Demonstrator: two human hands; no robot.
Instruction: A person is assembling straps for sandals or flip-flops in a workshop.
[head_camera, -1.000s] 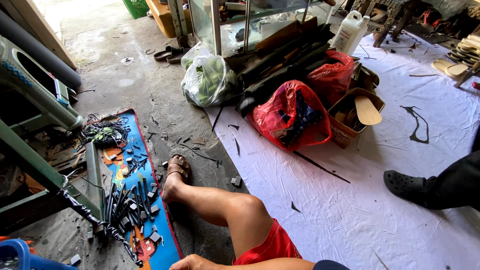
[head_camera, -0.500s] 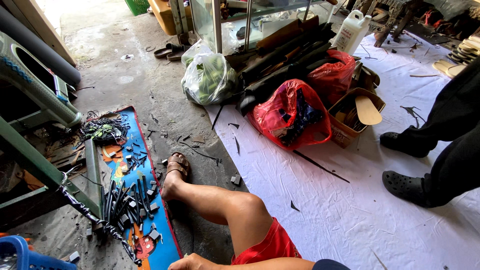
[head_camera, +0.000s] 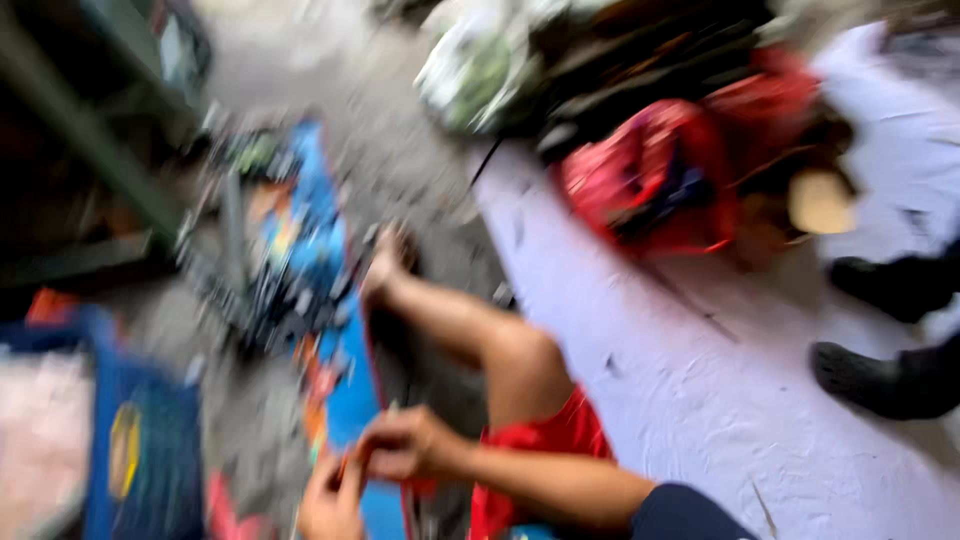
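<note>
The whole view is smeared by motion blur, so only coarse shapes can be made out. At the bottom of the frame the two hands are brought together above the blue mat (head_camera: 318, 250) that lies on the concrete floor (head_camera: 400, 140). The right hand (head_camera: 405, 445) is seen with its fingers curled inward, and the left hand (head_camera: 333, 500) is placed just below it, touching or nearly touching it. A small orange object (head_camera: 345, 465) appears to be pinched between them, though which hand grips it cannot be told, nor whether either hand is fully closed. A bare leg (head_camera: 470, 335) in red shorts (head_camera: 535, 445) is stretched forward beside the mat, with the foot (head_camera: 385, 265) resting near a dark scatter of tools (head_camera: 255, 290) on the mat. A blue crate (head_camera: 140, 440) is seen at the lower left. To the right a white sheet (head_camera: 650, 360) is spread over the floor; red plastic bags (head_camera: 650, 185) are set at its far edge, with a pale green-filled bag (head_camera: 470, 70) beyond them. Another person's dark shoes (head_camera: 880, 375) are planted on the sheet at the right edge.
</note>
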